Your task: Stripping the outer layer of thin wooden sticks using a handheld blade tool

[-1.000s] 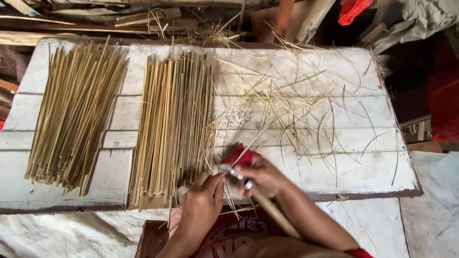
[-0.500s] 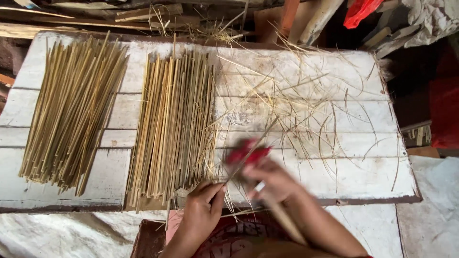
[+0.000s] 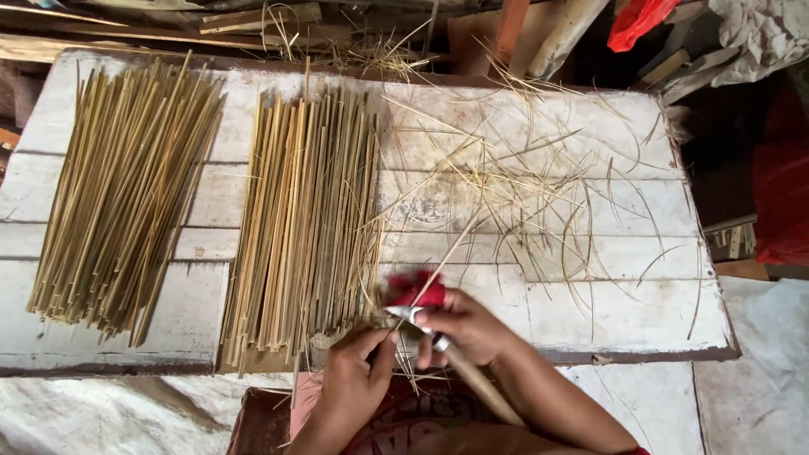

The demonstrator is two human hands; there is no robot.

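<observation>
My right hand (image 3: 470,327) grips a knife with a pale wooden handle (image 3: 476,379) and a short metal blade (image 3: 406,313), with a red cloth (image 3: 419,289) over the fingers. My left hand (image 3: 361,371) pinches the near end of a thin bamboo strip (image 3: 447,255) that runs up and to the right across the blade. Both hands sit at the near edge of a white wooden board table (image 3: 590,303). A pile of bamboo sticks (image 3: 308,223) lies just left of the hands. A second pile (image 3: 126,190) lies further left.
Thin curled bamboo shavings (image 3: 539,194) are scattered over the right half of the table. Scrap wood and planks (image 3: 253,17) lie beyond the far edge. A red bag (image 3: 636,18) and grey cloth (image 3: 758,38) are at the back right. White sacking (image 3: 101,413) covers the floor.
The knife and my right hand have shifted slightly left and toward me along the strip. The left hand has kept its pinch on the strip's near end.
</observation>
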